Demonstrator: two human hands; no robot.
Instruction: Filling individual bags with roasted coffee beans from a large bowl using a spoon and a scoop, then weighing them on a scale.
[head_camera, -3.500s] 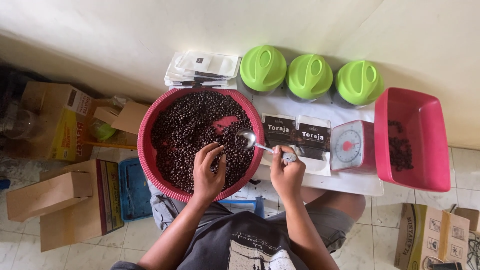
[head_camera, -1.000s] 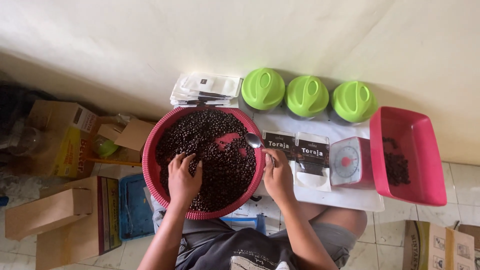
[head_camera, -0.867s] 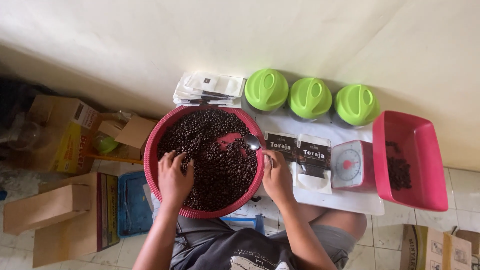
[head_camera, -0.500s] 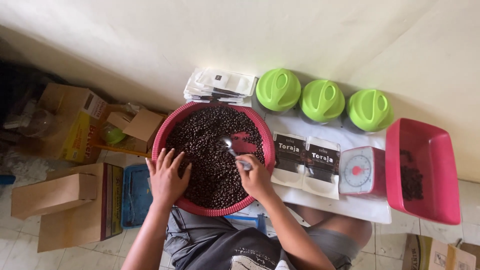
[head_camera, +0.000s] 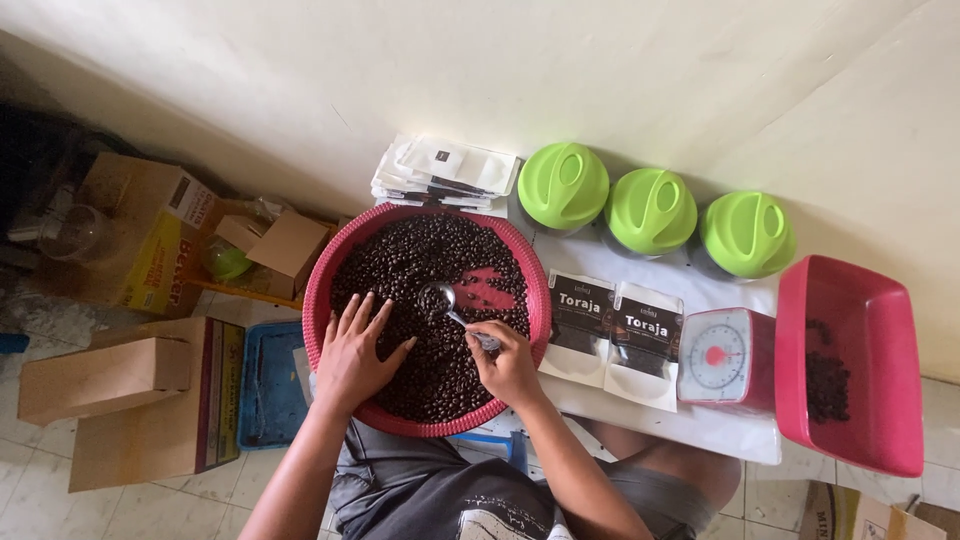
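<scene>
The right hand (head_camera: 508, 362) is closed around the handle of a small metal spoon (head_camera: 452, 310), whose bowl lies among the dark roasted coffee beans (head_camera: 420, 262). The left hand (head_camera: 352, 350) rests flat on the beans with its fingers spread, holding nothing. The beans fill a round red woven tray (head_camera: 318, 275) on the white worktop (head_camera: 700, 425), right in front of the person. Just beside the tray on the right lie two black-and-white pouches (head_camera: 615, 325), then a small red kitchen scale (head_camera: 725, 358) and a red plastic tub (head_camera: 865, 360). Behind them stand three jars with green lids (head_camera: 652, 210), and a stack of flat white pouches (head_camera: 445, 170).
</scene>
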